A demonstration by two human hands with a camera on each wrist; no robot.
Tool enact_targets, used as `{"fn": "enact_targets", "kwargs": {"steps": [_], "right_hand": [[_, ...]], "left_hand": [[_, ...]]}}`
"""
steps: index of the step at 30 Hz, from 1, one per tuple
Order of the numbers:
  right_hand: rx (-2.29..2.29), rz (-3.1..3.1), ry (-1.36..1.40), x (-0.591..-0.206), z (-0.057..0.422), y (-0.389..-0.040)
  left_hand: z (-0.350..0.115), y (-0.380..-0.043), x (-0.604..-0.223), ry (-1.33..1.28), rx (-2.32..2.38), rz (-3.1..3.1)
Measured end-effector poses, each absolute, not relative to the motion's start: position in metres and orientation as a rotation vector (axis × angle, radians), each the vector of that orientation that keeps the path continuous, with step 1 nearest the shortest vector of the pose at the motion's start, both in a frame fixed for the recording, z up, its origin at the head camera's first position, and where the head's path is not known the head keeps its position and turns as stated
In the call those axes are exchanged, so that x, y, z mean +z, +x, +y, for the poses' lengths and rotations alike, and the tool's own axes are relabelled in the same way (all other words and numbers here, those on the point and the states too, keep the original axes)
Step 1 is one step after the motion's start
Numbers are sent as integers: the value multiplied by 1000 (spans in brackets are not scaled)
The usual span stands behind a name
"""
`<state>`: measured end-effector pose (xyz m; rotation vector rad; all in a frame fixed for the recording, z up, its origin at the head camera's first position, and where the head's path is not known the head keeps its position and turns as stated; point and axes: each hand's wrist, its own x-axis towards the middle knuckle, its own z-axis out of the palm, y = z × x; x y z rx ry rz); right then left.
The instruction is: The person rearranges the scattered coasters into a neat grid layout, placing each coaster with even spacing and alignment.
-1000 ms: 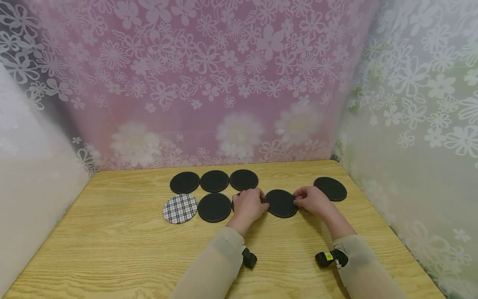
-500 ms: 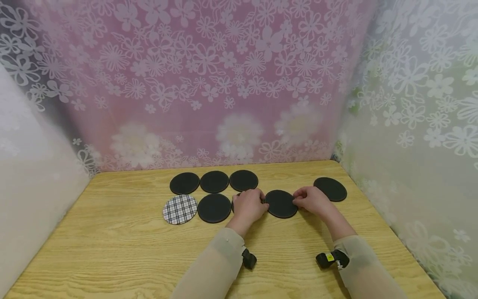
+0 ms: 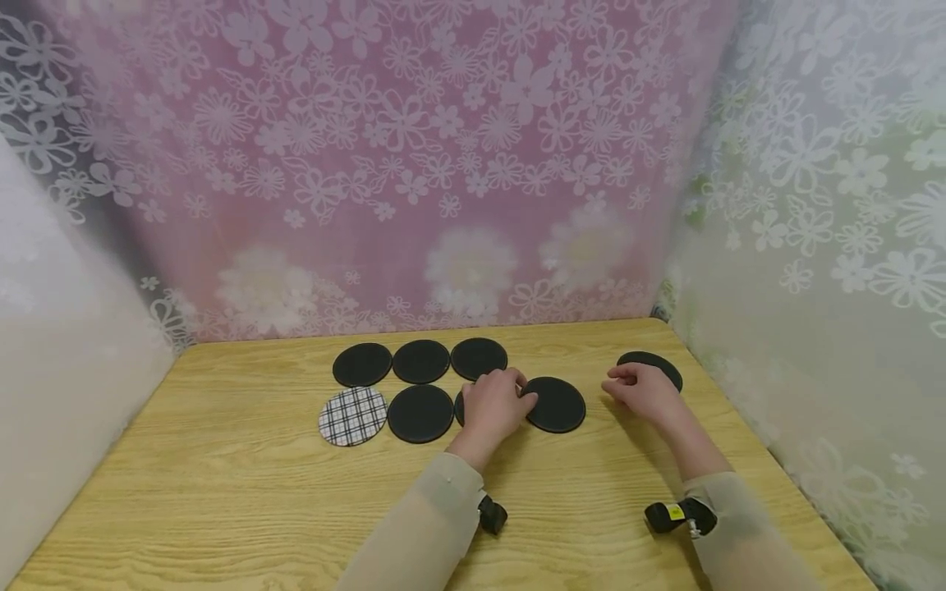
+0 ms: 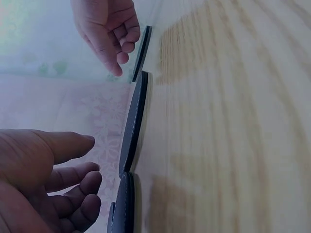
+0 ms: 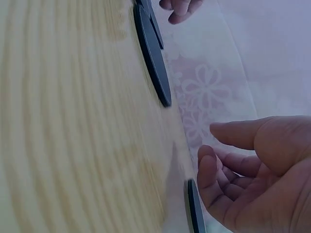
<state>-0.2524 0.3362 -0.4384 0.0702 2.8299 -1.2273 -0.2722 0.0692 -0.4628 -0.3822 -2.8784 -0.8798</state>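
My left hand [image 3: 493, 410] hovers over a black round coaster [image 3: 459, 408], hiding most of it. In the left wrist view its fingers [image 4: 73, 141] are loosely bent, apart from the coasters, holding nothing. Beside that hand, to its right, lies another black coaster [image 3: 557, 405], flat on the table. Nothing is in my right hand [image 3: 645, 392] either; it is raised near the far-right coaster [image 3: 656, 360] and covers part of it. The right wrist view shows its thumb and fingers [image 5: 235, 136] spaced apart.
A plaid coaster [image 3: 352, 417] and a black coaster [image 3: 420, 414] continue the front row leftward. Behind them, three black coasters [image 3: 421, 361] lie side by side on the wooden table [image 3: 222, 492]. Floral curtains [image 3: 473, 148] stand behind and at the sides.
My right hand has let go of the right edge of the front-row black coaster and moved right, towards the far-right coaster. The left hand has stayed about where it was.
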Motion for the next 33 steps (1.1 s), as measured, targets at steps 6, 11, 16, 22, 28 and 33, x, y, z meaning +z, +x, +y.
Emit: {"fn": "enact_targets", "kwargs": {"steps": [6,11,16,22,28,33], "right_hand": [[-1283,2835,147,-437,360,-249],[-1307,2829,174,-434,377,-248],[-1328,2834,182,-434,394,-248],[-1354,2836,214,-438,412,-254],[-1353,2833,280,-440,428,-256],[-1354,2822,311,-439,436,-255]], "left_hand": [[80,-267,-452,-400,-863,-2902],[93,-268,-446,-423,-819,-2905],[108,-271,-436,-449,-772,-2917],[128,-278,-433,-451,-741,-2945],[148,-283,-440,-471,-730,-2943],[162,-284,-446,-466,-750,-2955]]}}
